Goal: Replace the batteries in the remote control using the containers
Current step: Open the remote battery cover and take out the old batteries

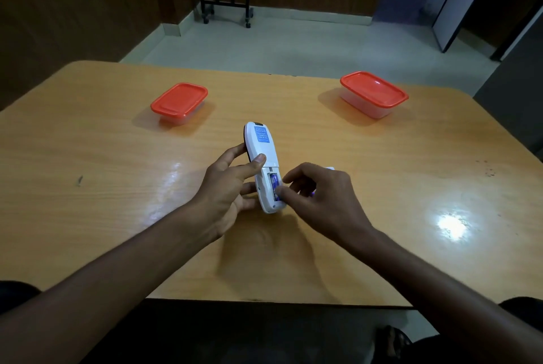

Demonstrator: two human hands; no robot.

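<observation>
The white remote control (262, 146) is held back side up over the middle of the table, gripped by my left hand (227, 187) with the thumb on its back. Its battery compartment near the lower end is uncovered, and a purple battery (273, 181) lies inside. My right hand (320, 196) has its fingers curled, and its thumb and forefinger pinch the battery's near end. A purple bit (312, 194) shows between its other fingers. A white piece (331, 168), perhaps the cover, peeks out behind that hand. Two containers with red lids stand closed, one at the far left (179, 102), one at the far right (373, 93).
The wooden table (102, 172) has its near edge just in front of my lap. Beyond the far edge are a tiled floor, a black wheeled stand (226, 8) and an open doorway at the right.
</observation>
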